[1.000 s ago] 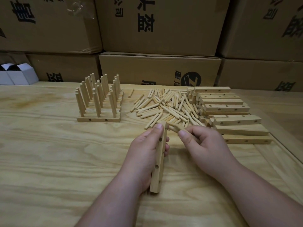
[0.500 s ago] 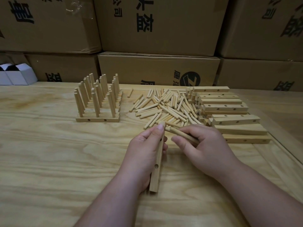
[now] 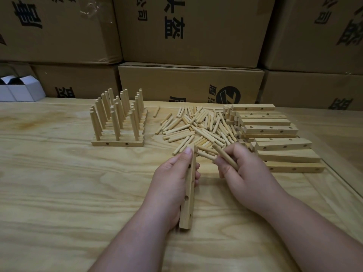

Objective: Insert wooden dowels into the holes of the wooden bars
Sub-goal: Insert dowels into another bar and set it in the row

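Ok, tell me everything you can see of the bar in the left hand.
The bar is a slim, square-edged strip of pale wood with round holes along two faces, all that show empty. It stands on edge, lengthwise away from the person, near end low by the table, far end raised toward the dowel pile. The left hand grips it, forefinger along the top. The right hand holds a dowel apart from it.

Dim light falls on a pale, grain-streaked plywood tabletop (image 3: 59, 193); stacked brown cardboard boxes (image 3: 192, 30) with black print wall its far edge.
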### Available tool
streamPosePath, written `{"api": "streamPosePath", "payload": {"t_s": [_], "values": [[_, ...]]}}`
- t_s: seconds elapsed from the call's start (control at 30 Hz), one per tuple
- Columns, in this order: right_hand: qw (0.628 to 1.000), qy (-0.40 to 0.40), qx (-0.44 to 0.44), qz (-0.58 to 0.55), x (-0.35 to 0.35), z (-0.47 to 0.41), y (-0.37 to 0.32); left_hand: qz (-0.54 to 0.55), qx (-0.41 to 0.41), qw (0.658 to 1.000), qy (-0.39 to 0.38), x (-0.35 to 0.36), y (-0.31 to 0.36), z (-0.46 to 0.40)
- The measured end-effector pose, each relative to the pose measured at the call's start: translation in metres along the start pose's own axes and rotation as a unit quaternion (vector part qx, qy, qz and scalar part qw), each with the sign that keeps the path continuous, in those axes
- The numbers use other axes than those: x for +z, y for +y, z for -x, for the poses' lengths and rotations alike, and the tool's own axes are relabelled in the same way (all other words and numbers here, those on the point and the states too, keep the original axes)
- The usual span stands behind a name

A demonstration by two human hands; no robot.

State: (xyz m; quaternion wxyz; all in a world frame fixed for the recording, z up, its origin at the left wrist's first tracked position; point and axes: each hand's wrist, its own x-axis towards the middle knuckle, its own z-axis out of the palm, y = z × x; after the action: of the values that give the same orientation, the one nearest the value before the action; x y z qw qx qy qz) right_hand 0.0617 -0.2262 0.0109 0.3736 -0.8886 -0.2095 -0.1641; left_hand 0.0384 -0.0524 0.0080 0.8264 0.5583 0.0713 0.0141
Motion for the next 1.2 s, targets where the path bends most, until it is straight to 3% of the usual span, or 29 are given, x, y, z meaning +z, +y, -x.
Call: {"api": "streamPosePath", "payload": {"t_s": [0.23,0.53,0.87,0.97,1.2], "values": [[0.998,0.006,-0.052,-0.028,-0.001,-0.001,0.000,-0.011,0.001,1.000,-0.011,-0.001,-0.001,0.000],[0.996,0.009,-0.085,0.041,-0.011,-0.005,-0.009,-0.019,0.003,1.000,-0.015,-0.002,-0.001,0.001],[0.988,-0.013,-0.030,0.151,-0.014,-0.007,-0.042,-0.053,-0.007,0.998,-0.016,-0.003,0.001,0.003],[0.988,-0.004,-0.015,0.151,-0.009,-0.004,-0.049,-0.053,-0.004,0.999,-0.013,-0.003,0.002,0.004],[0.993,-0.069,0.016,0.090,-0.027,-0.010,-0.042,-0.105,-0.004,0.994,-0.033,-0.003,0.004,0.007]]}}
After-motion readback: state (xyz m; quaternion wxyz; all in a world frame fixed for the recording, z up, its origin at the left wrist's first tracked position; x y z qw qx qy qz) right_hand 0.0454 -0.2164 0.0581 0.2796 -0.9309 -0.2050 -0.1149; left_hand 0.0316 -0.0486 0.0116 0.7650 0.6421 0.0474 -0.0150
